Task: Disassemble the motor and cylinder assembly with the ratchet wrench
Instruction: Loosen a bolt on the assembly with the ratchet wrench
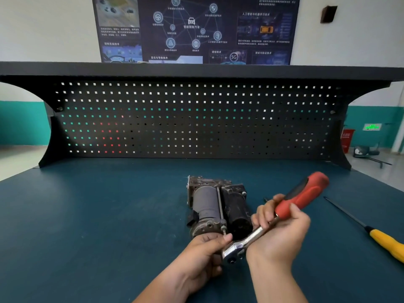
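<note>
The motor and cylinder assembly (215,206) lies on the dark blue bench (98,215): a grey cylinder on the left, a black motor on the right, a long bolt between them. My right hand (282,232) grips the ratchet wrench (301,195) at the lower end of its red-and-black handle. The wrench's chrome head (234,251) sits at the assembly's near end. My left hand (203,256) curls its fingers around the head's left side, the thumb tip near the bolt end.
A screwdriver with a yellow handle (387,243) and a long dark shaft lies on the bench at the right. A black perforated back panel (192,119) under a shelf closes off the far edge of the bench.
</note>
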Motion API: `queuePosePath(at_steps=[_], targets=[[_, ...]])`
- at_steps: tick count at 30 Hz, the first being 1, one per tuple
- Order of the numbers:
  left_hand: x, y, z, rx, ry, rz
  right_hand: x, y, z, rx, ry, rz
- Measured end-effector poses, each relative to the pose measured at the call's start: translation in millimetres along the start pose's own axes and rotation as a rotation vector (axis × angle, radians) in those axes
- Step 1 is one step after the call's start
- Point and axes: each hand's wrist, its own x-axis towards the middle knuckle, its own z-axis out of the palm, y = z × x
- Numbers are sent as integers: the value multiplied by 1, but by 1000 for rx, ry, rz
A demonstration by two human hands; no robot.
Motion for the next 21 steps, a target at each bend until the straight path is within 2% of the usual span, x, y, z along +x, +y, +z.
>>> queuePosePath(at_steps=[4, 8, 10, 14, 16, 18, 21], targets=[[-4, 0, 0, -14, -26, -17, -3, 8, 3, -124, -202, -39], [-5, -2, 0, -51, -11, -39, -11, 18, 3, -496, -537, -91], [-3, -2, -1, -52, 2, -34, -14, 20, 1, -601, -684, -93], [-7, -5, -1, -40, -55, 2, -18, 23, 0, -757, -857, -166], [-7, -4, -1, -37, -77, 13, -22, 24, 0, -769, -821, -211], [-6, -2, 1, -65, -77, 25, -24, 24, 1, -702, -668, -223], [0, -1, 1, -98, -50, -10, -19, 19, 5, -399, -379, -138]])
